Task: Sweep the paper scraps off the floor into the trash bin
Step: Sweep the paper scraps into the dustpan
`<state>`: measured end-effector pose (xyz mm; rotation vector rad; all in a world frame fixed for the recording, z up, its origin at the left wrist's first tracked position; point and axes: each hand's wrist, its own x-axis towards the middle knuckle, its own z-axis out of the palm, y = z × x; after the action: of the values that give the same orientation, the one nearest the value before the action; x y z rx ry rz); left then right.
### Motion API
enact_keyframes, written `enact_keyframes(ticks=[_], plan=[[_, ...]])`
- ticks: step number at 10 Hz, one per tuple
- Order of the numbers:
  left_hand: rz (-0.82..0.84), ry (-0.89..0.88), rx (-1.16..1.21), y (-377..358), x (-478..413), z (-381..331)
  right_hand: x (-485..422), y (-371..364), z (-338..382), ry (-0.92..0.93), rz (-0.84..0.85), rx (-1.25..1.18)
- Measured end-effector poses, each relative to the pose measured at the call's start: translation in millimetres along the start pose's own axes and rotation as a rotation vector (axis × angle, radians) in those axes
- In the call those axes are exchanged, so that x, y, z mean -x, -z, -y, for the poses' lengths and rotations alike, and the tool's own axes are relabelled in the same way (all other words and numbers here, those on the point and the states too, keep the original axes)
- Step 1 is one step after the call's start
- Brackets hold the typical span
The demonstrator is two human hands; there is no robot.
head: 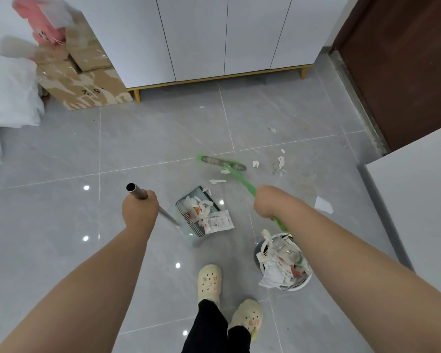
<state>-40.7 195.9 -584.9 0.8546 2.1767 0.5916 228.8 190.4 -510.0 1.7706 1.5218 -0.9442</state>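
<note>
Loose paper scraps (pixel 280 161) on floor tile (pixel 163 138), centre-right of frame, just beyond rt end of broom head (pixel 222 163). One strip (pixel 217 181) below the head, betw. it and dustpan (pixel 190 236). Bigger white piece (pixel 323 205) further rt, beside rt forearm (pixel 341 240). Small one (pixel 272 129) higher up, well apart from the rest.

Long axis of broom head roughly L–R across frame, rt end a bit lower. Main cluster off the end of the head, not in front of it. Probably calls for a reach rt before any pull toward the pan.

Nearer to the scraps: rt hand (pixel 267 202), clamped round green broom handle (pixel 242 180). Centre-left: L hand (pixel 139 208), wrapped round metal dustpan handle (pixel 135 191). Pan already loaded w/ paper, below-left of the head. Trash bin (pixel 301 285) lower rt of centre, partly under rt forearm, heaped w/ paper and a clear bottle (pixel 283 247); closer to rt hand than to L.

Hard to make out:
- Broom head smeared by blur; bristle contact w/ floor unclear.
- Rt fingers hidden behind back of hand.
- Pan mouth seemingly toward upper rt, not certain.
- Bin rim partly covered by overflow and forearm.
</note>
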Motion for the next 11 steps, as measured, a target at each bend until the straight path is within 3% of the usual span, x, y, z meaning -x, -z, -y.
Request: enact_keyframes(ticks=[2, 5, 7, 11], plan=[[0.001, 0.028, 0.032, 0, -20, 6, -44, 2, 36, -0.015, 0.019, 0.020], [0.162, -0.020, -0.047, 14, -36, -9, -9, -42, 46, 0.109, 0.163, -0.218], [0.189, -0.004, -0.015, 18, -26, -6, -1, -43, 40, 0.077, 0.261, -0.306], [0.190, 0.024, 0.030, 51, 10, 53, 32, -95, 4, -0.005, 0.043, -0.467]])
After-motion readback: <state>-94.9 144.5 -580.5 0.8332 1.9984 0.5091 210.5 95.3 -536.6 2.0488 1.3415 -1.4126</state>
